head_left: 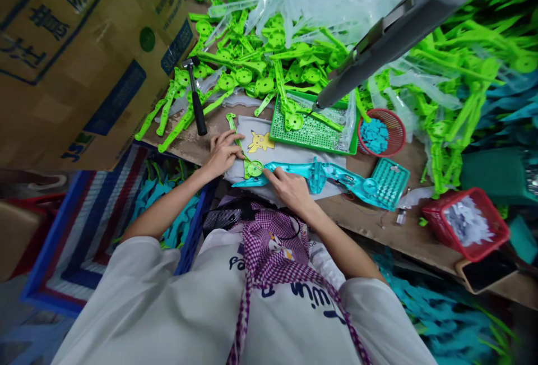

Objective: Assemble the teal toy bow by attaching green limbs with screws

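Observation:
My left hand [224,153] is closed on a long bright green plastic part [253,169], whose round end lies near my right fingertips. My right hand [290,188] is closed in a pinch beside that round end and over a turquoise plastic part [323,173]. A thin line, maybe a wire, shows between the two hands; what the right fingers hold is too small to make out. The turquoise part lies lengthwise to the right, its far end by a small turquoise basket [389,183]. Beneath the work is a grey cloth [294,155] with a yellow cartoon figure.
A grey electric screwdriver [386,40] hangs at upper right above a green tray [313,143]. A hammer [195,98] lies left. Piled green parts [252,68] fill the back. Red baskets [393,132] [494,241] stand right; a large cardboard box [105,45] stands left.

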### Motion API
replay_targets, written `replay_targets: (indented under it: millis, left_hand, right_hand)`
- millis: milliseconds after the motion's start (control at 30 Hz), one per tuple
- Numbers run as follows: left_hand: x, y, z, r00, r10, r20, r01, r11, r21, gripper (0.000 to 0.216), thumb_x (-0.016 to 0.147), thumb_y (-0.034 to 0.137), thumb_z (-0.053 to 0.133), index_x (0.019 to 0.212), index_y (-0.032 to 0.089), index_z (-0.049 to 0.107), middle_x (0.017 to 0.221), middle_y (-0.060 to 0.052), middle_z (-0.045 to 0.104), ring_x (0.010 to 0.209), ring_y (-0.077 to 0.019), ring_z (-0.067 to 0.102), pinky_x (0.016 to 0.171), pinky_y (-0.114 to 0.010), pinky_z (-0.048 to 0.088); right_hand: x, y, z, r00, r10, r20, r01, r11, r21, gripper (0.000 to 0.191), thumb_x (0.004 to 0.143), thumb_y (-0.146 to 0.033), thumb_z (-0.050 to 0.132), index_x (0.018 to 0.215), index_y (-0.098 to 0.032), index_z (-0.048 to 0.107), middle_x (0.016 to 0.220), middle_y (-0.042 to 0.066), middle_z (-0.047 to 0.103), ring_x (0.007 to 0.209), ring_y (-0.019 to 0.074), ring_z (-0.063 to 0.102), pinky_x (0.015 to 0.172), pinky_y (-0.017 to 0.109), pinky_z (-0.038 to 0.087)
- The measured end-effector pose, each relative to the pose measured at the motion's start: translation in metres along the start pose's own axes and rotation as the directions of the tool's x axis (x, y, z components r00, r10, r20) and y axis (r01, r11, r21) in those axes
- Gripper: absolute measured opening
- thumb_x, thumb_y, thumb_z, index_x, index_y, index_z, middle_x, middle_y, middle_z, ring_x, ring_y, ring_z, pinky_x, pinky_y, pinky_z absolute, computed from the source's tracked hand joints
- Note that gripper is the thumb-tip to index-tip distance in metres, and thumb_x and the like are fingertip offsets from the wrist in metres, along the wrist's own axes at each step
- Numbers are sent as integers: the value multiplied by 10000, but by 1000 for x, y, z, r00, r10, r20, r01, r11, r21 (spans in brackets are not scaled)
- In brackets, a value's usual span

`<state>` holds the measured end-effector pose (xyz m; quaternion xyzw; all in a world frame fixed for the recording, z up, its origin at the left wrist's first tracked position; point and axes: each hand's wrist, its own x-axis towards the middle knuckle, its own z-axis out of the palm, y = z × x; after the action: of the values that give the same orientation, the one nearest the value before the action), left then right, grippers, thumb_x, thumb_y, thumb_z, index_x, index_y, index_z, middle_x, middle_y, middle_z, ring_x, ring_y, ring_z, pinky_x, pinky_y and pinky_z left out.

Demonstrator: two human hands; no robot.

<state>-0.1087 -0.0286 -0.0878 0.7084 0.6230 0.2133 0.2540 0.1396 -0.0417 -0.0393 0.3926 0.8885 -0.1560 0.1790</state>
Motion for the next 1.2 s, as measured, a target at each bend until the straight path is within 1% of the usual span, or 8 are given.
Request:
replay_targets:
  millis: [167,333,567,733,833,933,1067,1200]
  left_hand:
    - [0,4,-2,1000,-17,10,17,1000,4,304,776,77,502,717,255,741,1373,15,641,1423,-295,395,1156,-591,244]
    - [1,3,-2,1000,-16,15,16,1000,11,290,776,80,505,706,250,729,1381,14,634,1422,-298,392,1151,-604,237]
    - [0,-1,2,1000,10,-7,-10,1000,22,278,787,74,500,708,233,714,1375,-4,631,1419,-301,399,1148,-591,238]
    - [3,4,-5,1000,-18,4,18,1000,0,267,790,69,502,713,221,708,1378,-28,611,1410,-307,405,1139,-579,281]
    - [2,14,-10,997,-44,-61,41,998,-49,208,840,124,550,802,222,729,1360,-62,603,1328,-293,490,1119,-539,342]
    - [-2,34,-8,989,-20,-147,15,999,-33,133,883,222,625,923,244,749,1380,-64,589,1327,-291,493,1131,-538,320]
    - [-3,61,8,994,105,32,-106,994,34,69,840,326,748,848,261,771,1371,-39,625,1413,-328,406,1162,-586,209]
    - [4,67,16,984,101,150,-105,994,23,110,829,303,769,736,245,767,1324,-35,666,1415,-347,411,1141,-620,192]
  right_hand:
    - [-5,6,-1,1000,16,-22,-16,1000,13,496,1019,-173,286,1474,-264,459,1233,141,618,941,209,605,700,288,393]
    - [-8,7,-2,996,-76,-47,77,997,12,488,1006,-173,317,1467,-243,461,1212,139,624,1068,257,521,745,319,417]
    - [-6,15,-2,998,7,-58,-4,999,45,460,1053,-288,263,1432,-302,523,1141,108,646,926,207,587,640,296,300]
    - [-5,13,-7,999,-4,-52,6,999,39,443,1042,-252,289,1394,-272,558,1153,125,655,896,197,610,616,300,261]
    - [-4,11,-10,999,-14,-50,16,999,34,440,1033,-237,307,1395,-261,556,1164,130,655,899,202,615,615,300,263]
    - [-3,11,-12,999,-20,-43,21,999,30,444,1030,-229,303,1390,-258,561,1158,127,659,899,207,619,610,301,264]
    - [-3,15,-10,998,-25,-56,27,999,47,410,1027,-254,330,1328,-238,608,1145,131,673,858,203,627,596,298,259]
    - [-2,21,-3,983,63,-172,-36,987,160,399,1041,-275,309,1288,-221,617,1137,111,709,834,195,643,585,296,256]
